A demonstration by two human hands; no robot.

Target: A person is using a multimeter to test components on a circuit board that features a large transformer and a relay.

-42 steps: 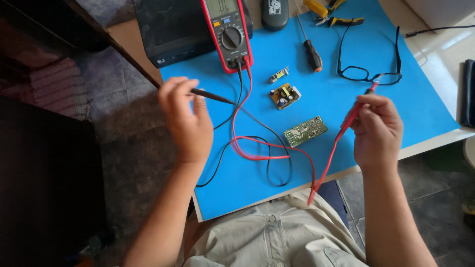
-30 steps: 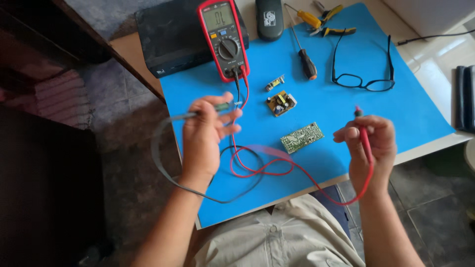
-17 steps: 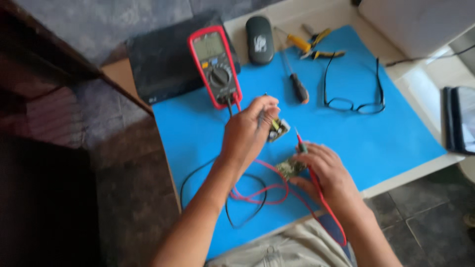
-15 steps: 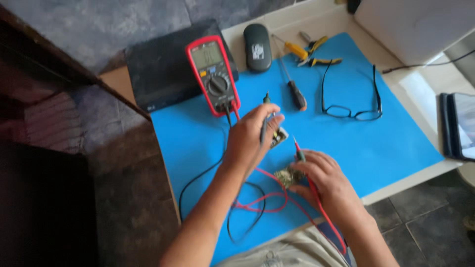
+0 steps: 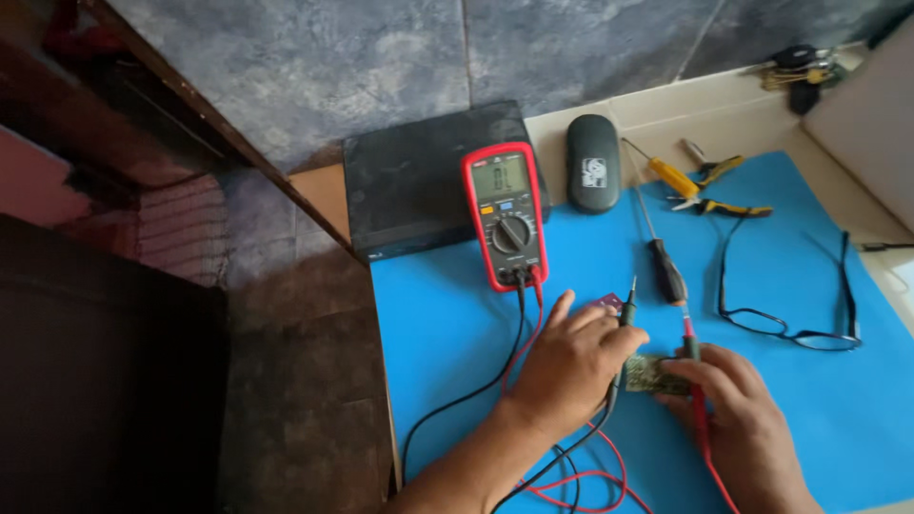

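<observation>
Surface: blue rubber mat (image 5: 457,343) on a pale table.
Board: small green circuit board (image 5: 655,373) near the mat's front edge, between both hands, long axis left-right.
Left hand (image 5: 571,366): touching the board's left end, pinching black probe (image 5: 624,328).
Right hand (image 5: 738,419): at its right end, gripping red probe (image 5: 693,366).
Beyond: red multimeter (image 5: 506,215) toward the back edge.

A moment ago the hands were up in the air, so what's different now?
Both hands came down and together over the small green circuit board. The left hand holds the black probe and the right hand holds the red probe, both now by the board instead of spread apart. The red multimeter, screwdriver and glasses stayed where they were on the blue mat.
</observation>
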